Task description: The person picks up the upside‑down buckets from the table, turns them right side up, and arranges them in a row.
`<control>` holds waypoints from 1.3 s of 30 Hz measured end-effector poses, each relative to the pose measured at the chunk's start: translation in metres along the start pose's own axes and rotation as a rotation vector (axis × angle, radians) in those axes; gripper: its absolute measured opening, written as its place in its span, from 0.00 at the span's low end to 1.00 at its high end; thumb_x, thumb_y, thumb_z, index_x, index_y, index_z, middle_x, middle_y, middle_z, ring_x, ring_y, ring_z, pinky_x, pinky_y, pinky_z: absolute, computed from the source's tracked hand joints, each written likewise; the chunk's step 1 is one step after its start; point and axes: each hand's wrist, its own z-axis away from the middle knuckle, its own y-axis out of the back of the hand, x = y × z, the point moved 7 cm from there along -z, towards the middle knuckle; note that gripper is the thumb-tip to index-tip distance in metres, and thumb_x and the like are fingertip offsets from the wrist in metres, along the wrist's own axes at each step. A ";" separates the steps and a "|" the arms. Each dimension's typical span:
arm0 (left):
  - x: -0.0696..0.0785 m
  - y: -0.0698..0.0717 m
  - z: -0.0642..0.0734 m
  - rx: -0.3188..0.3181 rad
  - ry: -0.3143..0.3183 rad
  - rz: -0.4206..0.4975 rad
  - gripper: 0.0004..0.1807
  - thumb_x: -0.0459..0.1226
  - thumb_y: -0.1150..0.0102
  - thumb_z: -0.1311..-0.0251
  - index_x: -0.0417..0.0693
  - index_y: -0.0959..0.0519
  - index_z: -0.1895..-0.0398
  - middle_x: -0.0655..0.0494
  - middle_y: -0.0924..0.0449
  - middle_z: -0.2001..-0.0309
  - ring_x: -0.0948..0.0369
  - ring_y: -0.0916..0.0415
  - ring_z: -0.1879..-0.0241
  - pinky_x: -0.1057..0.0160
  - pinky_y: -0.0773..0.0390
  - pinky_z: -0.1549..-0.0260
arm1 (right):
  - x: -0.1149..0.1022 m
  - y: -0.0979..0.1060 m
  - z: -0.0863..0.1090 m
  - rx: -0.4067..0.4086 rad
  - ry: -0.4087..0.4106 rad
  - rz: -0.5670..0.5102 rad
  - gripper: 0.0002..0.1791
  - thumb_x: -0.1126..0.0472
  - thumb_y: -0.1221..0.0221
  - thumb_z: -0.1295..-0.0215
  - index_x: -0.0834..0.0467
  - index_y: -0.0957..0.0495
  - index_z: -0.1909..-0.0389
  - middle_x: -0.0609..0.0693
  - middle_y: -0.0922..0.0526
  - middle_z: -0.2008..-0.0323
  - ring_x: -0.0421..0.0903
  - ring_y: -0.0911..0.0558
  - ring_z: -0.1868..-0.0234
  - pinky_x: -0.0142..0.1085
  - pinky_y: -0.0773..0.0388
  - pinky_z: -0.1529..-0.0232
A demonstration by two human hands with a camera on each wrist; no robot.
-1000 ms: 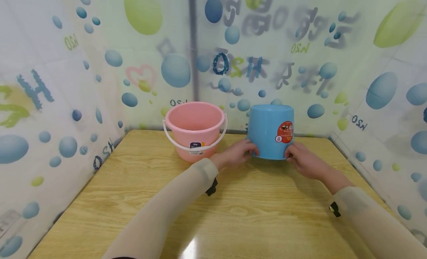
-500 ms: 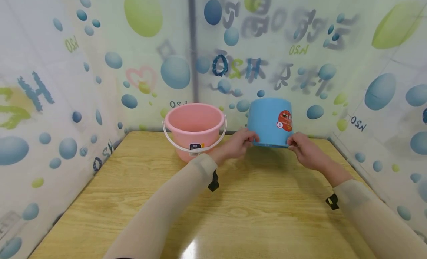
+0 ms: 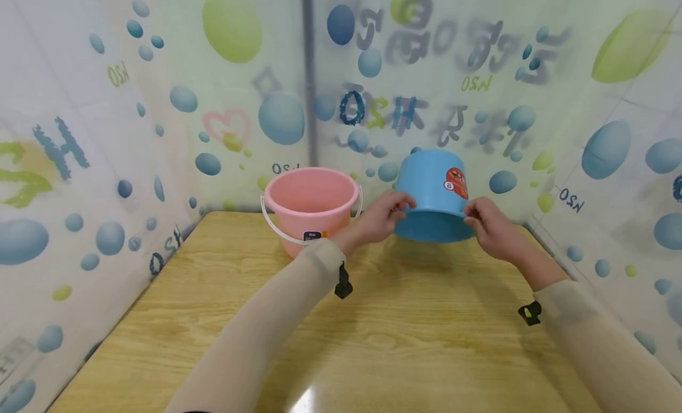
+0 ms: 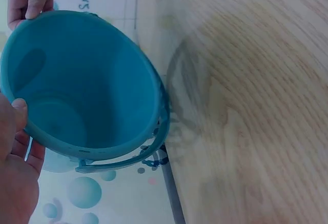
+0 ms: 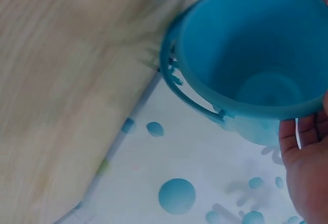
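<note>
A blue bucket (image 3: 426, 179) with a red label is tipped, its mouth down and toward me, raised off the table. My left hand (image 3: 380, 216) pinches its rim on the left, thumb inside and fingers outside, as the left wrist view shows on the bucket (image 4: 82, 80). On the opposite side, my right hand (image 3: 495, 229) grips the rim near the label. The blue handle (image 5: 192, 101) hangs along the far side of the rim. Left of it stands a pink bucket (image 3: 311, 191), upright, its white handle (image 3: 274, 223) lowered to the front; my left forearm partly covers it.
The wooden table (image 3: 405, 342) runs back to a wall covering (image 3: 453, 64) printed with blue and green dots. Similar coverings enclose the left and right sides. The pink bucket sits close beside my left wrist.
Both hands have lifted the blue bucket's near rim from close to the table and tilted it, so its inside now shows. The pink bucket has stayed in place.
</note>
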 end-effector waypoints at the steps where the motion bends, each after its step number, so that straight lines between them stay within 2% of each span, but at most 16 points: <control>1: 0.001 0.001 -0.001 0.003 -0.003 0.001 0.14 0.28 0.50 0.16 0.44 0.22 0.36 0.46 0.27 0.50 0.53 0.29 0.50 0.59 0.23 0.47 | 0.000 0.002 -0.002 0.001 -0.008 -0.004 0.08 0.81 0.43 0.26 0.72 0.29 0.53 0.59 0.27 0.61 0.44 0.32 0.61 0.28 0.34 0.60; 5: 0.007 0.008 -0.003 0.034 -0.020 0.021 0.14 0.28 0.51 0.16 0.41 0.22 0.35 0.43 0.25 0.48 0.51 0.29 0.49 0.57 0.23 0.45 | -0.003 0.010 -0.007 -0.004 -0.033 -0.003 0.07 0.79 0.45 0.23 0.72 0.30 0.50 0.60 0.26 0.60 0.44 0.31 0.61 0.26 0.34 0.59; 9: 0.011 0.014 -0.004 0.066 -0.037 0.032 0.15 0.27 0.52 0.16 0.39 0.23 0.33 0.41 0.24 0.47 0.50 0.29 0.49 0.56 0.24 0.44 | -0.005 0.014 -0.012 -0.042 -0.089 -0.028 0.07 0.76 0.48 0.18 0.72 0.31 0.45 0.61 0.26 0.56 0.46 0.31 0.59 0.25 0.34 0.58; 14: 0.012 0.018 -0.005 0.072 -0.033 0.057 0.15 0.28 0.53 0.15 0.40 0.25 0.33 0.42 0.26 0.47 0.51 0.30 0.50 0.57 0.25 0.46 | -0.006 0.018 -0.017 -0.080 -0.146 -0.068 0.08 0.73 0.51 0.15 0.72 0.32 0.42 0.62 0.27 0.54 0.48 0.31 0.57 0.25 0.34 0.57; 22: 0.018 0.026 -0.008 0.084 -0.056 0.071 0.16 0.29 0.52 0.15 0.37 0.25 0.31 0.40 0.25 0.45 0.50 0.28 0.50 0.57 0.24 0.45 | -0.007 0.027 -0.019 -0.102 -0.196 -0.106 0.12 0.69 0.54 0.12 0.72 0.32 0.38 0.61 0.25 0.53 0.40 0.31 0.57 0.22 0.33 0.56; 30: 0.017 0.031 -0.008 0.057 0.004 0.095 0.19 0.35 0.50 0.14 0.46 0.26 0.26 0.45 0.25 0.48 0.52 0.26 0.50 0.59 0.22 0.47 | -0.003 0.037 -0.023 -0.167 -0.296 -0.124 0.17 0.62 0.55 0.09 0.66 0.32 0.31 0.62 0.22 0.49 0.49 0.24 0.53 0.26 0.27 0.55; 35: 0.016 0.033 -0.010 0.060 0.024 0.125 0.17 0.36 0.50 0.13 0.49 0.25 0.28 0.47 0.23 0.47 0.53 0.24 0.48 0.58 0.20 0.45 | 0.002 0.043 -0.024 -0.173 -0.329 -0.148 0.15 0.60 0.53 0.09 0.61 0.26 0.34 0.59 0.20 0.47 0.44 0.24 0.53 0.29 0.25 0.55; 39: 0.018 0.037 -0.015 0.058 0.012 0.123 0.15 0.36 0.50 0.13 0.48 0.19 0.33 0.47 0.21 0.45 0.54 0.22 0.45 0.57 0.20 0.41 | 0.007 0.046 -0.022 -0.203 -0.385 -0.169 0.18 0.55 0.51 0.09 0.60 0.21 0.34 0.60 0.19 0.39 0.40 0.23 0.47 0.24 0.25 0.51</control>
